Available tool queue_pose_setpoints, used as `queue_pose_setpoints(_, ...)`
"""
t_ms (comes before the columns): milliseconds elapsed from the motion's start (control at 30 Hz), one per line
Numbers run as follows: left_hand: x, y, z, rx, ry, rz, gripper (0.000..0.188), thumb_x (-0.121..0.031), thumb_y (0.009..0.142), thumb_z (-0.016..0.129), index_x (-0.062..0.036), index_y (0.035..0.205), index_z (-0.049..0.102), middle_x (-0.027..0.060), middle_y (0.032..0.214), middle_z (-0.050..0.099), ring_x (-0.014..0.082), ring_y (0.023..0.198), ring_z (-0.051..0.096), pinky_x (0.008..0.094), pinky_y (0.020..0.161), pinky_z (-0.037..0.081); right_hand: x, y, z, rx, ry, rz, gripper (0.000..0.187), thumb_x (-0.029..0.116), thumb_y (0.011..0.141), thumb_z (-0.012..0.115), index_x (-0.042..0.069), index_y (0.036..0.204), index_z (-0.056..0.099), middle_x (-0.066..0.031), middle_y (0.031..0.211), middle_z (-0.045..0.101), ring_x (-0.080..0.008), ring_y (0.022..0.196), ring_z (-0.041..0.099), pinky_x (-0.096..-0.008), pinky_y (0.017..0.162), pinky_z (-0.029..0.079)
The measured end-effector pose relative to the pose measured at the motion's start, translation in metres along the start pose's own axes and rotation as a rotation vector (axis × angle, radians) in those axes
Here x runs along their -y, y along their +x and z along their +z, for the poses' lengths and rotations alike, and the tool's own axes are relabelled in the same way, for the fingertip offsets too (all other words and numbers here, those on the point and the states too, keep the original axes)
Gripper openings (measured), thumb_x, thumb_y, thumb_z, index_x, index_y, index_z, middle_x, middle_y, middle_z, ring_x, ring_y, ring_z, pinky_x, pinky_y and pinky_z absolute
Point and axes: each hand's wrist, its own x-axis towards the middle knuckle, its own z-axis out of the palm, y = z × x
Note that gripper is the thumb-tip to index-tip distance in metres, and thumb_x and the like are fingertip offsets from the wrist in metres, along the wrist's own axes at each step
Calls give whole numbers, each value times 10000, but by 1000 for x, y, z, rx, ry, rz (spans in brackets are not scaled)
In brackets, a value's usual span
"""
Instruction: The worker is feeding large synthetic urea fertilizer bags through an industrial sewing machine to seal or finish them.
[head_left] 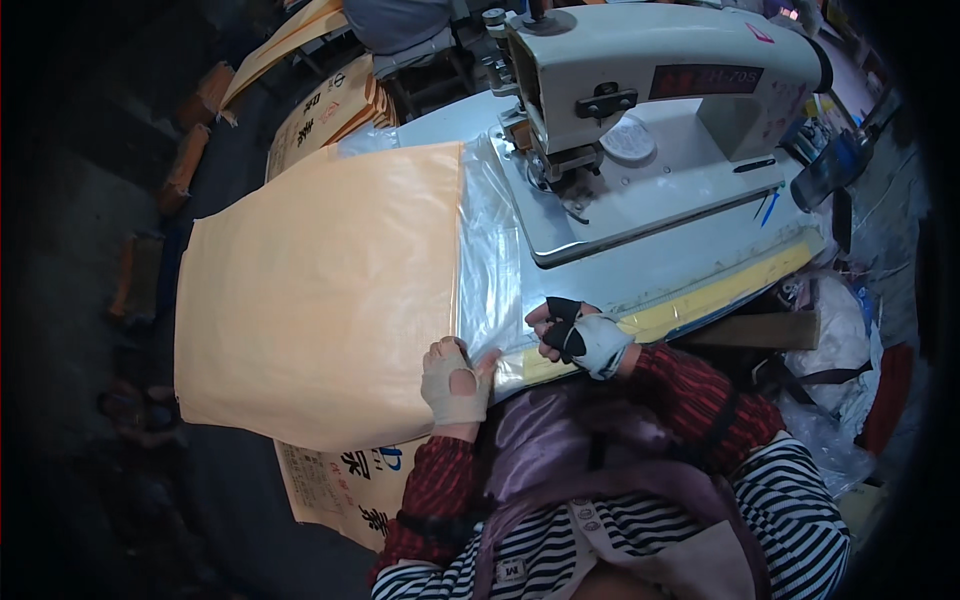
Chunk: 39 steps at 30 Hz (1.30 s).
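Observation:
A large tan sack [330, 290] lies flat across the left of the work table, its near end hanging over the edge. From its right side a clear plastic liner [487, 240] sticks out. My left hand [455, 388], in a beige fingerless glove, rests on the sack's near right corner, fingers on the sack and thumb apart over the liner. My right hand [582, 340], in a white and black fingerless glove, is closed beside the liner's near edge. Its curled fingers hide whatever is in them. A white industrial sewing machine [650, 75] stands beyond both hands.
A yellow strip [720, 283] runs along the table's front edge. Stacked printed sacks [330, 120] lie beyond the table at far left, and another printed sack [335, 490] hangs below the large one. At right are a dark bottle-like container [832, 170] and crumpled plastic bags [835, 330].

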Motion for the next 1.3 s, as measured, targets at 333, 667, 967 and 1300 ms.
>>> queue_pose_setpoints(333,15,-4,24,-290,-279,105,186,-140,881,518,0,763,546,154,707,547,306,656,535,370,609,428,14,30,23,-86,-62,213,321,221,846,621,-4,1062,547,-38,641,563,-86,485,505,-206,442,403)
queue_pose_setpoints(667,132,60,-52,-430,-1236,-780,228,-198,913,476,-132,695,491,-30,614,434,80,516,427,221,454,346,-63,56,14,-3,-1042,-264,240,303,768,582,163,958,624,-139,869,601,-292,848,586,-404,724,465)
queue_pose_setpoints(967,21,2,-164,-305,-670,-327,319,-275,910,516,-50,688,470,-22,580,412,67,511,389,237,478,349,30,-3,99,-134,-411,-486,222,176,800,545,30,965,569,-115,820,582,-252,748,569,-341,722,465)
queue_pose_setpoints(1300,14,-42,-191,-303,-418,-102,199,-164,781,678,-25,803,538,22,697,510,105,641,489,250,577,426,-23,119,163,294,-1520,-877,239,277,847,449,106,869,614,-120,869,623,-268,771,595,-403,719,475)
